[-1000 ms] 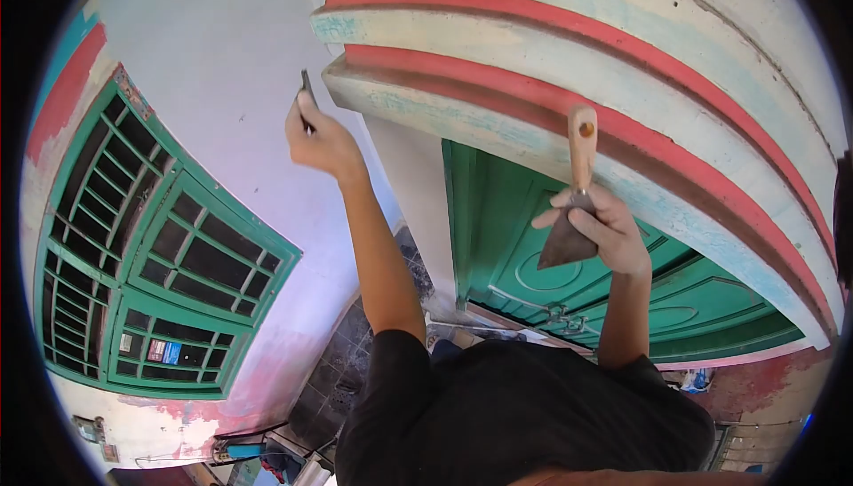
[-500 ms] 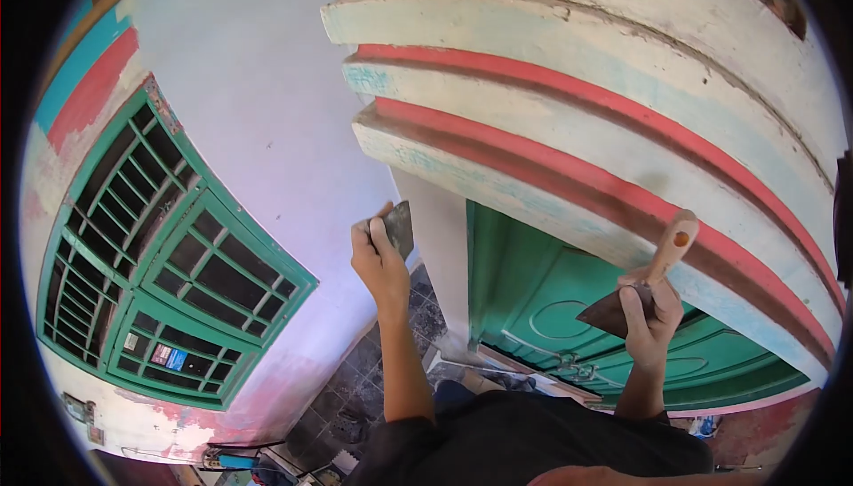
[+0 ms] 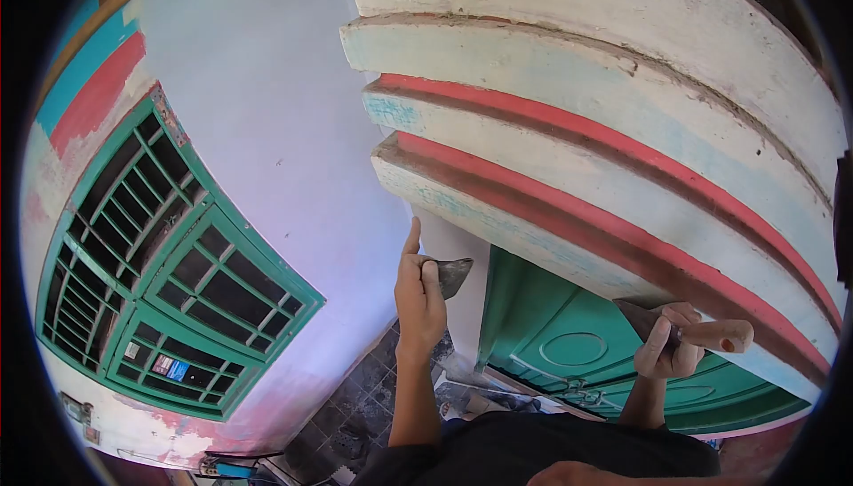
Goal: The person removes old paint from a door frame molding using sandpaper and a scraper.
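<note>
My left hand (image 3: 419, 304) grips a small dark flat scraper blade (image 3: 456, 276) between thumb and fingers, its index finger stretched upward. It is just below the left end of the lowest white ledge (image 3: 498, 219). In my right hand (image 3: 665, 351) is a putty knife (image 3: 720, 335) with a wooden handle. The handle points right, and the dark metal blade points left, its tip close to the underside of that ledge. Both hands are in front of a green door (image 3: 533, 308).
Above, stepped white ledges carry red bands (image 3: 533, 104) and dirt along their edges. On the left, a green barred window (image 3: 213, 282) sits in the pale lilac wall (image 3: 275, 131). Far below lies a dark tiled floor (image 3: 355, 406), with clutter near the wall.
Both hands have moved: the left to the right and down with its blade turned rightward, its index finger now extended. The putty knife's handle has swung from upright to pointing right.
</note>
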A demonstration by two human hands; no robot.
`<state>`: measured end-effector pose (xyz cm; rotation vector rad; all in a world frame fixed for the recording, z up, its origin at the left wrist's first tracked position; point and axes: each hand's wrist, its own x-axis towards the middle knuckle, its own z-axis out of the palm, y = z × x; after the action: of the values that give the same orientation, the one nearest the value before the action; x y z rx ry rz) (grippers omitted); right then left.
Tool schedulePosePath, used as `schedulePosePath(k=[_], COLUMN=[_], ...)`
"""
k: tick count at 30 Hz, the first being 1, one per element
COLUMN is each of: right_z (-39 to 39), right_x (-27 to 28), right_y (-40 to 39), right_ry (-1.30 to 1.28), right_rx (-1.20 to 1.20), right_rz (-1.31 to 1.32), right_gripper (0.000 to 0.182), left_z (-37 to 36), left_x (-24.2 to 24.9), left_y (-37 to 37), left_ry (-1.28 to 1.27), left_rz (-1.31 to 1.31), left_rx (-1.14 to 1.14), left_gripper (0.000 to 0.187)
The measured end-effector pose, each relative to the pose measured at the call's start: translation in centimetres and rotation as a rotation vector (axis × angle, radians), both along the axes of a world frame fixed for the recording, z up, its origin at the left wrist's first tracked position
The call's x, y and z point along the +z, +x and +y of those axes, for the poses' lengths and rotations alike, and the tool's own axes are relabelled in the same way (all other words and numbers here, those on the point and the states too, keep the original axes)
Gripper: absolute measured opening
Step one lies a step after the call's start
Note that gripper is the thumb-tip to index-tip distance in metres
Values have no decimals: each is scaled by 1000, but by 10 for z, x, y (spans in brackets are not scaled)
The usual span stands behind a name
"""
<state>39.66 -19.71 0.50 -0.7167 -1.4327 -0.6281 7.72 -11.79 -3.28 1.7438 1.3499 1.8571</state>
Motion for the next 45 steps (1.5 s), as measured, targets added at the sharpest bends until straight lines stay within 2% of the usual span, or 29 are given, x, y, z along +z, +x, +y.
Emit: schedulePosePath(k=[3,5,9,12,15,17,24,29,33,35,37,39,40,42,43,45], right_z=[-3,-3,-3,-1,-1,0,0,-2,-1,0,0,2,1,0,0,-1], right_x=[1,0,-1,-2,-5,-3,-4,-2,-1,-1,-2,-2,2,3,3,4], right_y=[2,2,0,0,1,1,-1,-1,-2,-1,1,3,1,0,0,0], right_ry=[-47,-42,-48,-20,-22,-8,-6,-14,-18,-15,-14,22,15,9,4,-15], right_rx=[4,14,20,49,51,60,75,32,44,45,45,3,19,25,32,34], right_rz=[-21,-13,7,3,8,3,22,18,29,20,7,-13,-19,-23,-24,-16], right_gripper=[14,14,14,13,12,12,14,14,14,13,13,12,11,10,10,9], left_z=[3,2,-3,2,3,-3,-1,2,5,18,39,58,70,86,84,78], left_x=[-1,1,10,-3,-8,-2,-12,-14,5,24,56,89,98,109,107,104], left_y=[4,5,9,4,-3,-4,-10,-11,-12,-24,-41,-51,-56,-60,-56,-42], left_ry=[-14,-120,-129,-15,-24,-139,-121,-176,-162,7,381,556,553,510,511,271], left_rz=[61,17,-116,-62,-43,-109,-160,-244,-191,-188,159,394,392,630,630,603], left_rx=[-13,-43,-52,29,111,111,233,315,421,568,733,690,690,406,401,355], left_gripper=[20,20,19,21,24,28,32,28,24,15,11,11,11,13,13,16])
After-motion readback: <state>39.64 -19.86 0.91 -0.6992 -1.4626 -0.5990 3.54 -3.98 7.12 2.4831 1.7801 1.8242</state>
